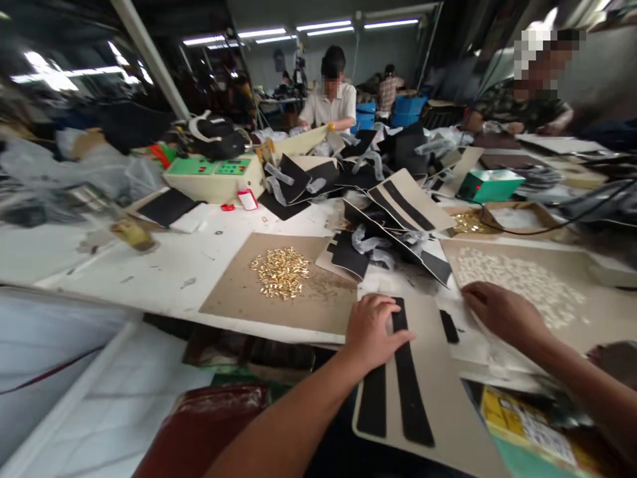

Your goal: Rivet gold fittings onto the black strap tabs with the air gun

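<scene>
Head view: left hand [373,332] at lower centre of the frame, palm down, thumb spread away from the fingers, gap medium-wide; fingers and thumb touch the upper left part of a beige board [455,405] and 1 of its 2 black strips [409,372]. Can't tell if any finger goes under the edge. Board sits lower centre-right, running past the table edge toward the bottom of the frame, strips facing up. Right hand [505,315] at right of the frame, fingers together and bent down, narrow grip, fingertips at the left side of a brown sheet [604,318] with white pieces [517,282] spread on it; can't tell if anything is pinched. Small black piece [449,326] between the board and the right hand. Gold pieces [283,272] heaped on another brown sheet [233,292], centre-left, well apart from both hands. Pile of black and beige panels [398,199] upper centre, on the white table [169,265]. Green box [490,185] upper right, beige machine [216,179] upper left. 1 person in a white shirt [331,103] at upper centre, behind the pile.
</scene>
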Demonstrator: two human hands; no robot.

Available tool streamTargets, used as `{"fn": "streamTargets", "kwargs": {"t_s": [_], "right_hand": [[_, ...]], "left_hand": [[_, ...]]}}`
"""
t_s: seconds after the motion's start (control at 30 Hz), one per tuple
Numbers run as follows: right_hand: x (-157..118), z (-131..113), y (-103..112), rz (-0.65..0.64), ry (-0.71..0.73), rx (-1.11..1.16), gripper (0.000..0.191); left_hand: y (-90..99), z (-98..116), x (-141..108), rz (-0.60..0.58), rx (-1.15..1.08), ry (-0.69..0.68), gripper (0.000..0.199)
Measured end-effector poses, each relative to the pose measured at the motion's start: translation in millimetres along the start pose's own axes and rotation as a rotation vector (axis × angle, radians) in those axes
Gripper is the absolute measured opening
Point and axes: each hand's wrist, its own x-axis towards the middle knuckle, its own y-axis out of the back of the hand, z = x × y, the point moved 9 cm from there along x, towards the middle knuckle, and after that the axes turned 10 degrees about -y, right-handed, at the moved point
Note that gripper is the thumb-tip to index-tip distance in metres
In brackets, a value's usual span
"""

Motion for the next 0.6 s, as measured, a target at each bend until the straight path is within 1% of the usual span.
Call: {"fn": "streamTargets", "kwargs": {"t_s": [0.03, 0.07, 0.17, 0.23, 0.27, 0.33, 0.43, 0.6], "right_hand": [[-2.3, -4.0, -4.0, -0.044, 0.033, 0.045, 0.017], [-6.7, -13.3, -9.6, -0.095, 0.07, 0.116, 0.019], [-25.2, -53.5, -32.0, -0.272, 0.139, 0.323, 0.027], [-34.5, -77.7, -48.2, -0.366, 0.171, 0.36, 0.024], [-36.1, -85.8, -54.8, -0.389, 0.182, 0.357, 0.023], [-34.8, -93.4, -66.7, -0.411, 0.186, 0.317, 0.02], [-30.8, -93.6, -78.7, -0.417, 0.208, 0.226, 0.019], [-34.3, -97.0, -84.5, -0.383, 0.287, 0.131, 0.021]], "left_hand": [[0.2, 0.0, 1.4, -0.004, 0.004, -0.01, 0.046], [0.2, 0.8, 2.2, -0.012, 0.008, -0.018, 0.047], [1.3, 3.6, 2.8, -0.023, 0.034, -0.017, 0.049], [0.9, 4.4, 3.4, -0.026, 0.044, -0.014, 0.049], [0.4, 4.2, 3.8, -0.029, 0.045, -0.013, 0.049], [-0.9, 3.4, 4.7, -0.035, 0.043, -0.015, 0.049], [-1.8, 1.8, 5.5, -0.039, 0.039, -0.019, 0.048], [-1.2, 1.5, 5.0, -0.036, 0.044, -0.012, 0.048]]}}
